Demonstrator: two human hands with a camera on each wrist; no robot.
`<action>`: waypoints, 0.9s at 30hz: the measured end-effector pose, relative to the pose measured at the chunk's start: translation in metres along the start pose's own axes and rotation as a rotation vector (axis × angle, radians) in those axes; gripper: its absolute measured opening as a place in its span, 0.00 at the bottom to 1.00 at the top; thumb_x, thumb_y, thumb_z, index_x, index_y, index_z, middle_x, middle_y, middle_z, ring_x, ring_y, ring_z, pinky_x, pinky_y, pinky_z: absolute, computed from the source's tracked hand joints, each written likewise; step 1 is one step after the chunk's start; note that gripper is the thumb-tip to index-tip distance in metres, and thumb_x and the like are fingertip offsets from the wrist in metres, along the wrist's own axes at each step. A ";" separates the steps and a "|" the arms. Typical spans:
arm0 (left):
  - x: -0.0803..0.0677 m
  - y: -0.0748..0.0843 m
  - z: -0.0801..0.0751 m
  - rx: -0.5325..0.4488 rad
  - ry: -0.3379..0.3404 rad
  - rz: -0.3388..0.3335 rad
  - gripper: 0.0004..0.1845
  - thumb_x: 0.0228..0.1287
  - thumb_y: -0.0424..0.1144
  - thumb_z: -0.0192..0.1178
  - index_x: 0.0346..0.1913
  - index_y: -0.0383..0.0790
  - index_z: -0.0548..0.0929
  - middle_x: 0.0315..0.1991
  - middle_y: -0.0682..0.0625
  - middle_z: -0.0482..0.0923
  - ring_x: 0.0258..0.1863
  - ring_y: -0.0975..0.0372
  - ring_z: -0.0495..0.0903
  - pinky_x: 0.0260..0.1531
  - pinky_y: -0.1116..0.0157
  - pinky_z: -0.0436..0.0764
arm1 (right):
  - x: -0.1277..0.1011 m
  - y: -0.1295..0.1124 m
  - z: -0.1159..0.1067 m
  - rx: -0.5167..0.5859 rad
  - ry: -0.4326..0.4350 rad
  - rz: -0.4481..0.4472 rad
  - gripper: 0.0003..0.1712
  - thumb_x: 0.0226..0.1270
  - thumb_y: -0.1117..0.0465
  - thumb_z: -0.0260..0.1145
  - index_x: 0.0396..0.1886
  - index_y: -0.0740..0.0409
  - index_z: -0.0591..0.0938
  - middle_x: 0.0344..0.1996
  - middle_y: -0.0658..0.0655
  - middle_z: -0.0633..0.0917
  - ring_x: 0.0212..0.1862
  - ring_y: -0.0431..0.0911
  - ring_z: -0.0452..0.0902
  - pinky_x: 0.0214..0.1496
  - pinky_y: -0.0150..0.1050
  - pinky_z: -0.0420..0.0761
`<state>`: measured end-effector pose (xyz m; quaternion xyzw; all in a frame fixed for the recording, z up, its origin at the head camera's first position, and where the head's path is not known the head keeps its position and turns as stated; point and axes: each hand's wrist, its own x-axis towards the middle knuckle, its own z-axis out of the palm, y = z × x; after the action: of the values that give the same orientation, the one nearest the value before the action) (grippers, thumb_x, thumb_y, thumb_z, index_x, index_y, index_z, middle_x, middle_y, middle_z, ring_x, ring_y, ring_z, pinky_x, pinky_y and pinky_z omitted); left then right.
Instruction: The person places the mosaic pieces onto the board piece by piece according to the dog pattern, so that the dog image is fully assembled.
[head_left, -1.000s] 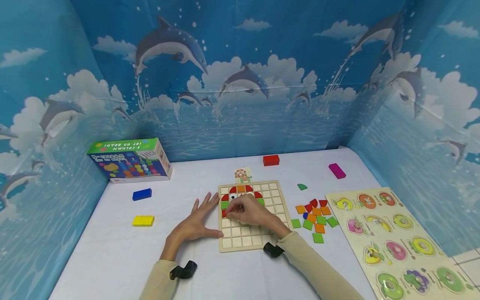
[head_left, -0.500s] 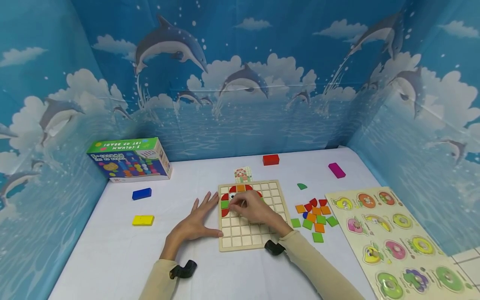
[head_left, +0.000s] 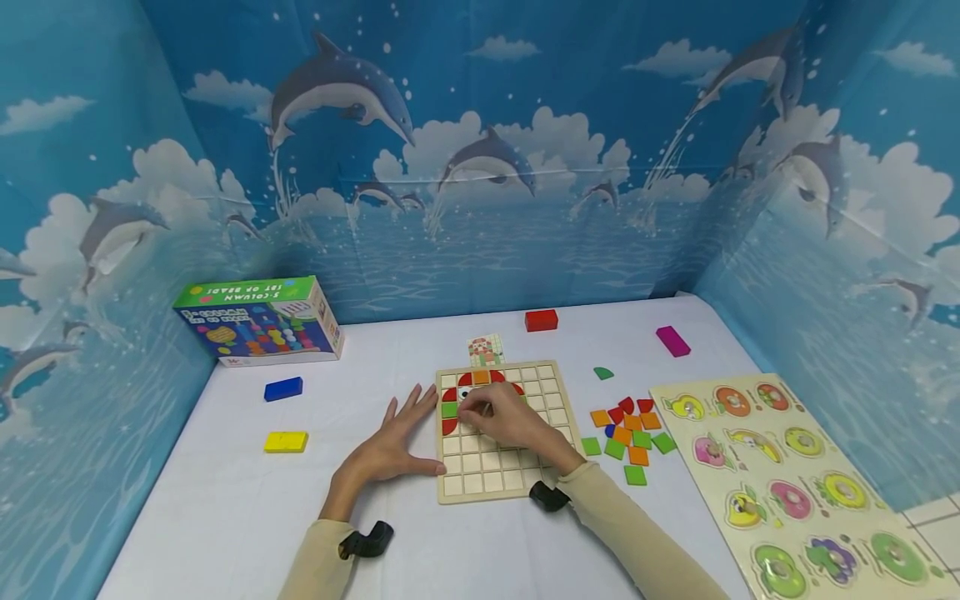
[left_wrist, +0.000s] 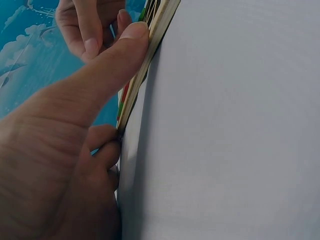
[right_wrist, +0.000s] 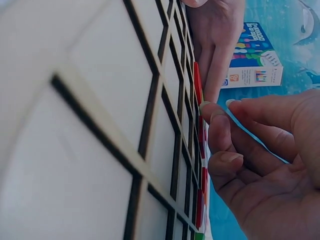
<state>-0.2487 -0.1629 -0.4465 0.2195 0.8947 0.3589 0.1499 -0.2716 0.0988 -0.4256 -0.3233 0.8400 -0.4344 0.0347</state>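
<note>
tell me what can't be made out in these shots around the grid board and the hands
- Head view: the right hand covers several cells of the grid board; any piece under its fingers is hidden.
- Right wrist view: the fingertips are pinched together, but what they hold is too thin to tell.
- Left wrist view: the left hand fills the frame; only the board's edge shows.
- Head view: the pattern card is too small to read.

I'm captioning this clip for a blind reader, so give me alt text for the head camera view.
A person's right hand works over the upper left cells of a wooden grid board on a white table, while the left hand lies flat against its left edge. Loose coloured tiles lie just right.
</note>
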 end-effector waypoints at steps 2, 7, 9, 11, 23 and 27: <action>0.001 0.000 0.000 -0.003 0.000 -0.001 0.66 0.54 0.53 0.85 0.89 0.46 0.53 0.90 0.49 0.42 0.89 0.52 0.33 0.85 0.43 0.27 | -0.002 0.000 -0.002 0.002 -0.003 0.012 0.05 0.76 0.65 0.72 0.43 0.59 0.93 0.35 0.49 0.91 0.34 0.34 0.80 0.38 0.31 0.84; 0.002 0.001 0.000 -0.008 0.001 -0.002 0.66 0.54 0.53 0.85 0.89 0.46 0.53 0.90 0.48 0.42 0.89 0.52 0.32 0.85 0.42 0.27 | -0.011 0.002 -0.013 0.018 -0.028 0.015 0.05 0.74 0.65 0.74 0.44 0.60 0.93 0.37 0.48 0.91 0.34 0.35 0.78 0.36 0.30 0.82; 0.002 0.001 0.001 -0.003 0.002 -0.007 0.66 0.54 0.53 0.85 0.89 0.46 0.53 0.90 0.49 0.42 0.89 0.52 0.32 0.85 0.42 0.27 | -0.017 0.005 -0.020 0.025 -0.041 0.010 0.05 0.72 0.65 0.76 0.44 0.60 0.93 0.36 0.47 0.91 0.33 0.36 0.77 0.35 0.30 0.81; 0.003 0.000 0.001 0.002 0.006 -0.011 0.66 0.54 0.52 0.85 0.89 0.46 0.53 0.90 0.48 0.42 0.89 0.52 0.32 0.85 0.42 0.27 | -0.023 0.008 -0.028 0.036 -0.051 0.019 0.05 0.71 0.65 0.77 0.44 0.60 0.93 0.35 0.45 0.90 0.33 0.37 0.77 0.35 0.30 0.81; 0.000 0.002 0.001 0.009 0.006 -0.039 0.68 0.51 0.53 0.86 0.89 0.49 0.52 0.90 0.51 0.42 0.89 0.54 0.32 0.86 0.45 0.27 | -0.072 0.046 -0.098 0.079 0.028 0.205 0.10 0.66 0.67 0.80 0.46 0.62 0.92 0.35 0.51 0.91 0.35 0.46 0.80 0.37 0.31 0.83; 0.000 0.003 0.002 0.002 0.006 -0.033 0.68 0.52 0.53 0.86 0.89 0.48 0.52 0.90 0.51 0.42 0.89 0.53 0.32 0.85 0.44 0.27 | -0.094 0.065 -0.127 0.037 0.067 0.285 0.12 0.67 0.67 0.79 0.48 0.62 0.92 0.36 0.52 0.89 0.37 0.48 0.78 0.37 0.31 0.81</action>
<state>-0.2470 -0.1600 -0.4458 0.2039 0.8989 0.3564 0.1528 -0.2741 0.2690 -0.4168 -0.1855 0.8699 -0.4510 0.0739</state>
